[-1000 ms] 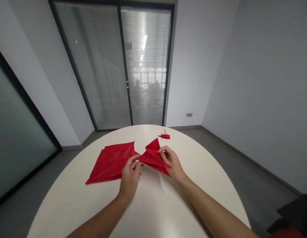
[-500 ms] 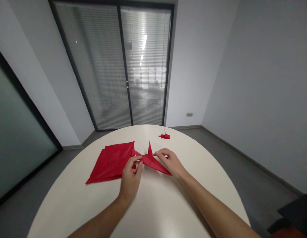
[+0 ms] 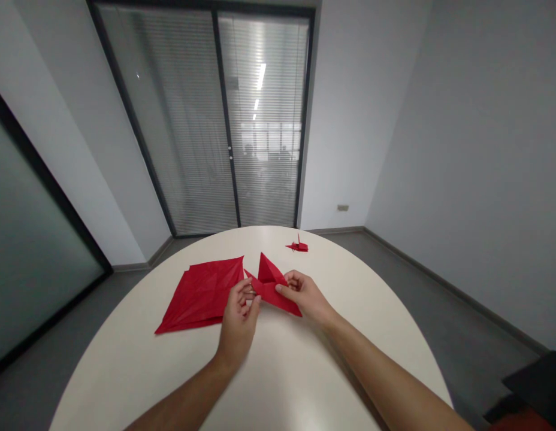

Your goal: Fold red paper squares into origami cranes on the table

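A red folded-paper piece (image 3: 269,291) with pointed flaps is held just above the table. One broad flap stands up at its far side, and another point runs down toward the right. My left hand (image 3: 238,314) is closed on the piece's left end, thumb in front and fingers partly curled. From the right, my right hand (image 3: 310,297) pinches the paper between its thumb in front and fingers behind. Parts of the fingers behind the paper are hidden.
A stack of creased red paper sheets (image 3: 201,293) lies beside my left hand on the round white table (image 3: 269,383). Toward the far edge sits a small red folded-paper figure (image 3: 300,246). Beyond the table are a glass door with blinds (image 3: 269,137) and pale walls.
My right hand has closed on the paper, where before it hovered beside it. The piece has turned, and its upright flap now looks broader and sits further left.
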`<state>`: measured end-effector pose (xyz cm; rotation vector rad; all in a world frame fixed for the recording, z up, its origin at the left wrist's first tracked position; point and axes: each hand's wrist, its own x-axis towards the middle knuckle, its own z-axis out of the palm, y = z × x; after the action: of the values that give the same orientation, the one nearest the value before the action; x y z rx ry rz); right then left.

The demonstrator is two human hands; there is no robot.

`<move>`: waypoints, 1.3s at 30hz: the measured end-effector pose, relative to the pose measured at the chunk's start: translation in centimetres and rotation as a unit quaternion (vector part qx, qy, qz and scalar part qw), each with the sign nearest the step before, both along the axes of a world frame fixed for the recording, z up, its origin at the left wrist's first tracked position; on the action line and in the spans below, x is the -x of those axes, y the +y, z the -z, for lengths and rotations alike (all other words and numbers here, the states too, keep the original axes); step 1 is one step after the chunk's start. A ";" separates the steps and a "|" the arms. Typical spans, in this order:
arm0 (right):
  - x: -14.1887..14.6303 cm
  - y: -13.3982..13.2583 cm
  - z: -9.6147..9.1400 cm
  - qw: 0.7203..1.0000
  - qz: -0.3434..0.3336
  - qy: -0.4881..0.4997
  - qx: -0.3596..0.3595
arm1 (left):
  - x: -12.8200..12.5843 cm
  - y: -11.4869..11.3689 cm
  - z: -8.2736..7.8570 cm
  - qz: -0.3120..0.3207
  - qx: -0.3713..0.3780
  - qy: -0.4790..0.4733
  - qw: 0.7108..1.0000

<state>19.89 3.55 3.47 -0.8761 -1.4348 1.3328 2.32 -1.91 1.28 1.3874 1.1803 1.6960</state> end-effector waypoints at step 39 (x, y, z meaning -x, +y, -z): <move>0.6 -1.4 -1.9 0.957 -0.121 0.196 0.174 | -0.4 0.4 0.6 0.074 0.043 0.003 0.996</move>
<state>19.25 2.12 5.35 -0.6161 -1.0346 1.8673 2.74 -1.50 0.73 1.3932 1.1123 1.5226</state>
